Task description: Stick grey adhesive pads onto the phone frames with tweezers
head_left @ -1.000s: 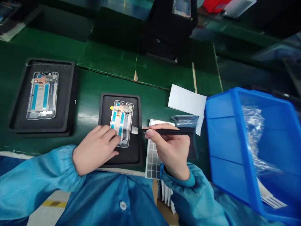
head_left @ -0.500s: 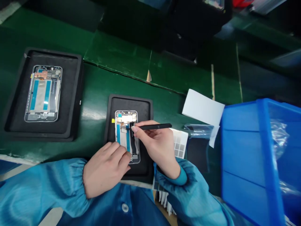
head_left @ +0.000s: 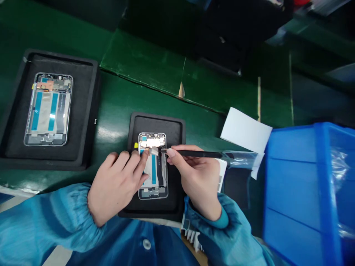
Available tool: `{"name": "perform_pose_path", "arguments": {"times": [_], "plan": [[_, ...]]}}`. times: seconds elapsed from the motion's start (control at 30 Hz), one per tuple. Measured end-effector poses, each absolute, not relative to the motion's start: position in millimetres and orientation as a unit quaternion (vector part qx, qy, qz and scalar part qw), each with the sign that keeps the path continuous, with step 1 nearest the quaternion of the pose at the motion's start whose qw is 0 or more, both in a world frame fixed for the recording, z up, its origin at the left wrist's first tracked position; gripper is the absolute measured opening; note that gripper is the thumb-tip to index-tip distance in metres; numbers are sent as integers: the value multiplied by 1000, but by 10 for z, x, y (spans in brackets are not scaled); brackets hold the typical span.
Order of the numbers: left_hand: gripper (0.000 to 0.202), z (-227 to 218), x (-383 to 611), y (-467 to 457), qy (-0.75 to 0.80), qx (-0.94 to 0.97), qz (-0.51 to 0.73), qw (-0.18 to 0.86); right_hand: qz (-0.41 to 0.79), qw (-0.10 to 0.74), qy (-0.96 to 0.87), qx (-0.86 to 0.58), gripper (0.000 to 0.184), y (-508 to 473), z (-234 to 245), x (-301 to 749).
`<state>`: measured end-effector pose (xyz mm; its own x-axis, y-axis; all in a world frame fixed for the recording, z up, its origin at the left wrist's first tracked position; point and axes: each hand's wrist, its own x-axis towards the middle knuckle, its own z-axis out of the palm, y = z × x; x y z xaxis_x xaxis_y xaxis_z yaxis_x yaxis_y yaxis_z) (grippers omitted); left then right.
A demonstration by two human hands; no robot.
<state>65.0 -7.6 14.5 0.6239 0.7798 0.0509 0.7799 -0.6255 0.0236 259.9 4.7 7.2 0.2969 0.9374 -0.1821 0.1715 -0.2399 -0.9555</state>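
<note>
Left hand (head_left: 119,184) palm down, fingers bent and loose, clasping nothing; thumb well apart from index. Index tip on the uncovered phone (head_left: 153,170), by the left end of a small pale piece (head_left: 154,151); fingertip probably touches the piece, though too small to be sure. Best used, I judge, as a light stop: steady pressure, no leaning on the circuitry just above.
Phone lies between the hands, in the middle black tray (head_left: 158,116). Piece slightly skewed over its upper half; worth squaring it and keeping it flat before any pressing.
Right hand (head_left: 198,175): thumb and fingers pinch a slim black tool (head_left: 196,153), tip at the piece's right end. A low angle and a soft pinch should spare the piece a crease.
Materials, left to right. Left tray (head_left: 90,111): matte, foam-like, rounded corners, raised rim; second phone (head_left: 48,109) in it, thin metallic-looking frame, glossy blue strips. Bench (head_left: 116,99) smooth green, glare patch, seams. Gridded sheet (head_left: 222,170) mostly behind the right hand. Clear film (head_left: 241,159) crinkled, shiny. White card (head_left: 246,129) stiff, flat. Blue bin (head_left: 294,166) smooth plastic, straight-sided, ribbed
</note>
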Motion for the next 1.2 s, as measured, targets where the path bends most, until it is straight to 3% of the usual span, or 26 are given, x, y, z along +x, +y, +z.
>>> {"name": "perform_pose_path", "arguments": {"times": [0.27,1.2], "plan": [[45,14,522,-119,-459,-868,-187,-36,464,428,-424,-649,13,76,121,2526],[40,-11,544,-116,-467,-866,-172,-43,418,400,-472,-666,7,63,84,2493]]}}
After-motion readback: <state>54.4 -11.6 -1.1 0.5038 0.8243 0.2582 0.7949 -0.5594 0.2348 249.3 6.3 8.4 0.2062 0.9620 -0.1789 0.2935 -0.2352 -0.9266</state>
